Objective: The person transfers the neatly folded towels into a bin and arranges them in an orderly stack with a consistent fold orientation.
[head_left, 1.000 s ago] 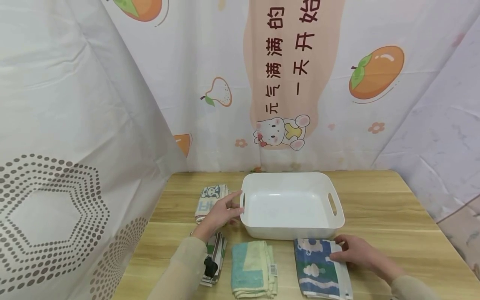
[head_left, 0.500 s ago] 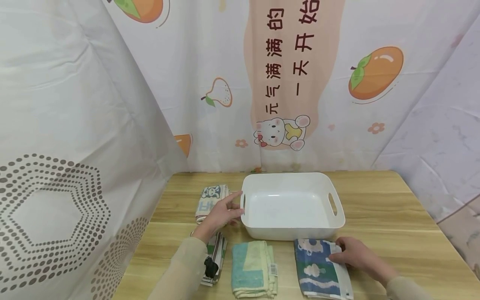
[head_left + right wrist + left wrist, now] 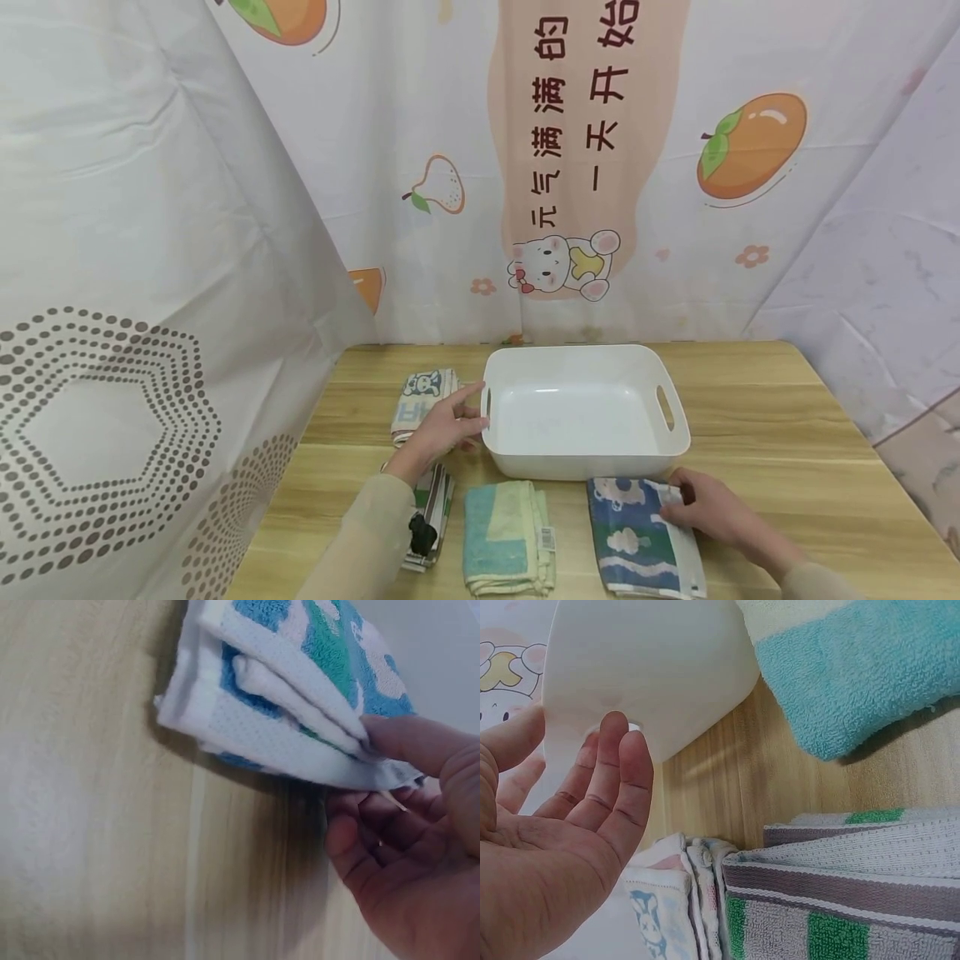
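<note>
Plainly, your right hand (image 3: 716, 510) pinches the edge of the folded blue towel (image 3: 633, 537). Up close, the right wrist view shows your thumb on top of its white border and the other fingers curled underneath, with just the cloth in their grip. From the head view you get mostly the back of that hand; what it adds is where the towel lies, on the table (image 3: 765, 417) to the left of your right fingers, just in front of the white basket (image 3: 592, 467).

Your left hand (image 3: 442, 428) is at the basket's left handle end, fingers loosely bent and parted from the thumb. Only the left wrist view shows your palm and 3 fingertips before the slot; whether they press on the wall, I can't tell.

Beside those left fingers, on the outer side, lies a bear-print towel (image 3: 417, 406). Your left sleeve (image 3: 363, 533) hides part of the striped towel (image 3: 840, 919) in the head view, while the left wrist view shows its green and grey bands. Between your 2 hands, nearer you than your left fingertips, sits a teal-and-cream towel (image 3: 497, 537); its tag (image 3: 547, 539) appears in the head view alone.
</note>
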Demonstrator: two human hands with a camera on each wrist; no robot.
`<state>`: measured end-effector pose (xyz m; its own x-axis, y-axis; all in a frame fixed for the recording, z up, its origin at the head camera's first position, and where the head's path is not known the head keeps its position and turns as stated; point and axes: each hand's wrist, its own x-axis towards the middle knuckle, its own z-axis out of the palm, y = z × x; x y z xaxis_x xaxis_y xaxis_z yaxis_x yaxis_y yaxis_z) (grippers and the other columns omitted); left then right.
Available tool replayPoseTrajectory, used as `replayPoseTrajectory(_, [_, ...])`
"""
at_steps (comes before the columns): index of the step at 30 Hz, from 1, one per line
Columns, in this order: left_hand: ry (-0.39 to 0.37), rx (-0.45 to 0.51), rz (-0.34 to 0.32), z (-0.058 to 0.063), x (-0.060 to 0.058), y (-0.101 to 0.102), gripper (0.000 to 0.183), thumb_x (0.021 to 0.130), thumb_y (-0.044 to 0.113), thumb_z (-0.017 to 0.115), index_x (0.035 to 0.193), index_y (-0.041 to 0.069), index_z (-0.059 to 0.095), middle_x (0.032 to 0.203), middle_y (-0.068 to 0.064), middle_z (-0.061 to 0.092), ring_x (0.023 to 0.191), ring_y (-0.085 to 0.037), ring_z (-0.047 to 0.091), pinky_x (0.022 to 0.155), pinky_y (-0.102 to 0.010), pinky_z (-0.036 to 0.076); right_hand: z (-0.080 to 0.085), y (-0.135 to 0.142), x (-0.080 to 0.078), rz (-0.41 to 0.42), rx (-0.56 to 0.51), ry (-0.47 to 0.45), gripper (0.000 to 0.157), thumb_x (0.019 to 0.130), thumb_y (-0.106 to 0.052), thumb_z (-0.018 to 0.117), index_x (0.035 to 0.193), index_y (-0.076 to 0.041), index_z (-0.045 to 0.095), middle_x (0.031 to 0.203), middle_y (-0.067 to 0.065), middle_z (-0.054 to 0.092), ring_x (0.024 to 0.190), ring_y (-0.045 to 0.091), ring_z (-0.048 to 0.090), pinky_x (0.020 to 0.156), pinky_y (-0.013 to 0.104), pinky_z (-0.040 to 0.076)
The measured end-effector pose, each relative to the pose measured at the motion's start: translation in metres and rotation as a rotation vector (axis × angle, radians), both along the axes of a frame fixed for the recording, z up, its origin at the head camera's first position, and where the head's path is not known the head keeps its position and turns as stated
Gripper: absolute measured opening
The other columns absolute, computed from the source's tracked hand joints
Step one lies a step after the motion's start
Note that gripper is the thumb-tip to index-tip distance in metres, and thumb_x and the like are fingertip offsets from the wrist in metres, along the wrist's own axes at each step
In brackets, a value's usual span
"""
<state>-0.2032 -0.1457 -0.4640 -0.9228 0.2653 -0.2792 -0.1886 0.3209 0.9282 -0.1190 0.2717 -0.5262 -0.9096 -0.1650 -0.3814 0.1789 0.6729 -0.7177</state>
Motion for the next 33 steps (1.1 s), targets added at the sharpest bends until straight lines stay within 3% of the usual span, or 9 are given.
replayPoseTrajectory(7, [0.002,0.008,-0.008,0.0,0.0,-0.001,0.067,0.099,0.02,0.07,0.158,0.027,0.04,0.123,-0.016,0.064,0.09,-0.021,0.071,0.084,-0.051,0.06,0.001,0.008,0.003,0.022,-0.111,-0.02,0.038,0.092,-0.024,0.077,0.116,-0.002,0.056,0.1,0.006,0.059,0.095,0.022,0.053,0.071,0.027,0.045])
replayPoseTrajectory(11, [0.004,0.011,-0.005,0.0,0.0,-0.001,0.068,0.099,0.019,0.07,0.159,0.026,0.039,0.123,-0.016,0.064,0.089,-0.021,0.071,0.083,-0.052,0.06,0.0,0.013,0.006,0.057,-0.161,0.019,0.038,0.092,-0.022,0.077,0.116,-0.002,0.054,0.099,0.008,0.056,0.093,0.021,0.052,0.068,0.025,0.043])
replayPoseTrajectory(18, [0.003,0.013,-0.003,-0.001,0.0,-0.001,0.067,0.098,0.019,0.071,0.158,0.027,0.04,0.125,-0.017,0.063,0.09,-0.02,0.069,0.084,-0.05,0.06,-0.001,0.014,0.013,0.137,-0.222,0.216,0.025,0.091,-0.014,0.077,0.106,-0.007,0.057,0.092,0.001,0.055,0.082,0.005,0.05,0.063,0.024,0.042])
replayPoseTrajectory(24, [0.006,0.009,-0.005,-0.002,0.0,-0.001,0.067,0.098,0.018,0.07,0.158,0.027,0.041,0.125,-0.017,0.063,0.09,-0.02,0.068,0.084,-0.05,0.06,-0.001,0.014,0.017,0.171,-0.243,0.426,0.02,0.088,-0.007,0.078,0.1,-0.014,0.063,0.093,-0.01,0.061,0.081,0.0,0.052,0.064,0.021,0.046])
replayPoseTrajectory(29, [0.0,0.014,-0.003,-0.001,0.001,-0.001,0.068,0.098,0.018,0.07,0.158,0.026,0.04,0.124,-0.017,0.062,0.09,-0.02,0.068,0.084,-0.051,0.06,0.006,0.016,0.019,0.176,-0.276,0.483,0.021,0.087,-0.002,0.078,0.101,-0.014,0.066,0.095,-0.012,0.064,0.082,0.0,0.054,0.064,0.02,0.048])
replayPoseTrajectory(33, [-0.005,0.017,-0.005,-0.001,0.0,-0.001,0.068,0.099,0.019,0.07,0.158,0.027,0.04,0.124,-0.016,0.062,0.091,-0.02,0.068,0.085,-0.05,0.06,0.014,0.017,0.02,0.186,-0.319,0.467,0.02,0.089,-0.001,0.076,0.102,-0.012,0.066,0.098,-0.013,0.065,0.083,0.0,0.055,0.064,0.02,0.049])
